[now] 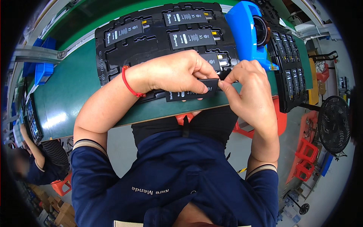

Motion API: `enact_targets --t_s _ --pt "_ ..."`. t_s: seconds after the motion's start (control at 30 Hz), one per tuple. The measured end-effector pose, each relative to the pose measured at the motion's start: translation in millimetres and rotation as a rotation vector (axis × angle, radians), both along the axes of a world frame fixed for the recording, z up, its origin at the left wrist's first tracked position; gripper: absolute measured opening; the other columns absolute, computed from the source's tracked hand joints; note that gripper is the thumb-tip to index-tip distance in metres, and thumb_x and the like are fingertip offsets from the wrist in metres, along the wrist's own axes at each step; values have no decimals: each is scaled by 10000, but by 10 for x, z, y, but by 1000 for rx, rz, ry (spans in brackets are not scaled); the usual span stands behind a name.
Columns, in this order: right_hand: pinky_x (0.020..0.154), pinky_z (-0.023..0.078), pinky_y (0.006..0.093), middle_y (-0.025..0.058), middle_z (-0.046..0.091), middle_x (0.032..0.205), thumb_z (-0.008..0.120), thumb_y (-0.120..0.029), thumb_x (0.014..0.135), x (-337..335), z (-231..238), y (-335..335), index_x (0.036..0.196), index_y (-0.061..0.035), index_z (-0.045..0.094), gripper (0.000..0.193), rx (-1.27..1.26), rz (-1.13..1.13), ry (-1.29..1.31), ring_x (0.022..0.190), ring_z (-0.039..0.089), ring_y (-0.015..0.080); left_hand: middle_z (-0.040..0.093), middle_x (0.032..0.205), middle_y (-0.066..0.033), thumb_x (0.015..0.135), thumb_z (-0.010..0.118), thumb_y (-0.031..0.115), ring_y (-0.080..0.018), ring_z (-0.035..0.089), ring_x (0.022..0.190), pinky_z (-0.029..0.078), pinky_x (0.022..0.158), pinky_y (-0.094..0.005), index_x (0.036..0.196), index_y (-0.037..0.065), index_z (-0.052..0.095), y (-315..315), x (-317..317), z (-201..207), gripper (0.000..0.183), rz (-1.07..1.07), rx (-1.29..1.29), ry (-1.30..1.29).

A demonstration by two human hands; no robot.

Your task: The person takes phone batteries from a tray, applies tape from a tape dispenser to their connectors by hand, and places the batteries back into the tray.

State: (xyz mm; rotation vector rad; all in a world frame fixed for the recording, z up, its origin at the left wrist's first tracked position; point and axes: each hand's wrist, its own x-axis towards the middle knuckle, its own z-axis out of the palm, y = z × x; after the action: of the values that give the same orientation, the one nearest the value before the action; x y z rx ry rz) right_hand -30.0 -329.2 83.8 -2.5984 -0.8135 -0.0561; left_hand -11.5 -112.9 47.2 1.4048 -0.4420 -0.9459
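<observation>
A flat black phone battery (177,96) with pale print is held above the near edge of the bench. My left hand (179,72), a red cord at its wrist, is closed on it, thumb on the printed face. At the battery's right end my right hand (251,89) has thumb and forefinger pinched together; what lies between those fingertips is too small to tell. Behind my hands, a black moulded tray (155,41) holds several similar batteries, including an upper battery (185,18) and a middle battery (192,38), with yellow and silvery tabs at their right ends.
A blue dispenser-like stand (242,32) with a dark round roll stands right of the tray. Further right is a stack of black trays (289,72) with more batteries. The green bench (72,98) extends left. A black fan (334,124) stands at right; another person (41,162) sits at far left.
</observation>
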Motion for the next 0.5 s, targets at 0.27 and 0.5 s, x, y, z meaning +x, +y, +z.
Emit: enact_targets --t_s 0.27,0.5 --pt "715 411 388 72 620 747 787 -160 770 -44 -35 -177 769 -49 646 180 63 -240 -261 756 558 282 716 1051 -97 874 680 -22 -108 669 909 544 825 -236 1234 -49 619 -1 -24 74 366 166 -97 62" --pt "742 395 358 46 650 812 772 -66 759 -196 -210 -65 785 -83 666 111 416 -195 -312 787 571 238 723 1013 -86 854 717 11 -97 669 887 538 825 -237 1165 -47 664 -19 -13 125 321 320 -94 99"
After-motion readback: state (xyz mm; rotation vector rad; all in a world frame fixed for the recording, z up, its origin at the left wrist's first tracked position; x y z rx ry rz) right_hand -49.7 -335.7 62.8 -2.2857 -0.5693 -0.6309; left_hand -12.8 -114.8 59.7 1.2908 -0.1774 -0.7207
